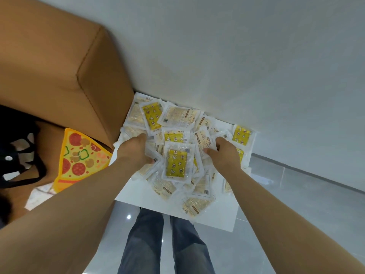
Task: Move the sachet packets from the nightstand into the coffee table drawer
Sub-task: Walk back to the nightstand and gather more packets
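Seemingly both hands (pixel 136 150) amid sachets (pixel 176 163)

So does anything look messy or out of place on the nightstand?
Yes: the sachet packets lie in a loose overlapping heap, some face down, and one sits near the nightstand's front edge. Nothing looks torn or spilled.

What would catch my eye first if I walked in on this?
A big heap of sachet packets, many yellow, covers the white nightstand against the wall. The left hand and right hand dig into the pile from either side. Left of it, a pizza-slice toy lies on the tan sofa.
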`<state>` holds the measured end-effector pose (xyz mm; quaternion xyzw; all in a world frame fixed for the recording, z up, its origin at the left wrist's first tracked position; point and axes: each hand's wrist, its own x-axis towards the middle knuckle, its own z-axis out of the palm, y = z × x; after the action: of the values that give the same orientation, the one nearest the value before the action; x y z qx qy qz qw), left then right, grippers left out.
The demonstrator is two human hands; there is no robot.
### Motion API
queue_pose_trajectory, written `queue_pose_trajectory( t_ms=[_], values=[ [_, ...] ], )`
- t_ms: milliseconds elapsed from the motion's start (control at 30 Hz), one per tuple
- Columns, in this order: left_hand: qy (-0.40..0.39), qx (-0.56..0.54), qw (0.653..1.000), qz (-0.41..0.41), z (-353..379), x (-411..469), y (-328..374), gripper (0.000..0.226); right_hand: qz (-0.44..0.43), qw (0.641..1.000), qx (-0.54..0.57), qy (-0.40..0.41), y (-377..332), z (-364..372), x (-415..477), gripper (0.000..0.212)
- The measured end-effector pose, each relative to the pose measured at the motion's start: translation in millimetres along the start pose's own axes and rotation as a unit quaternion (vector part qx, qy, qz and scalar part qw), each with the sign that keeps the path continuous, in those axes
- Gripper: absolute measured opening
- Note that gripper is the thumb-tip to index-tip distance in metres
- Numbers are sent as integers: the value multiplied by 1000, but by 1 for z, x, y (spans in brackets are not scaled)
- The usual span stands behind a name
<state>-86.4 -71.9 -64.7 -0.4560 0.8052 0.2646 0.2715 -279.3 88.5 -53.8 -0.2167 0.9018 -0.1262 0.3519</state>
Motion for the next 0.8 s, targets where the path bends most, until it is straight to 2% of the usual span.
queue_pose_trajectory(
  t_ms=[67, 133, 333, 433, 533, 667, 800],
  values=[
    [-14, -18, 1000, -5, -5, -4, 0, 61, -12, 1000, 14, 5, -1, -4, -6, 38],
    [-18, -19, 1000, -5, -12, -13, 0, 54, -17, 999, 28, 20, -2, -10, -15, 39],
    [7, -54, 998, -27, -34, -56, 0, 86, -28, 995, 46, 90, -9, -43, -52, 28],
    [17, -70, 997, -16, -49, -81, 4, 74, -40, 991, 49, 120, -16, -61, -74, 28],
    [31, -97, 995, -5, -66, -105, 10, 74, -45, 988, 61, 135, -25, -77, -99, 28],
    [64, -120, 990, 29, -96, -138, 19, 51, -47, 979, 122, 158, -40, -98, -141, 39],
    [74, -156, 983, 70, -124, -166, 30, 57, -37, 967, 163, 193, -49, -117, -189, 41]
  ],
)
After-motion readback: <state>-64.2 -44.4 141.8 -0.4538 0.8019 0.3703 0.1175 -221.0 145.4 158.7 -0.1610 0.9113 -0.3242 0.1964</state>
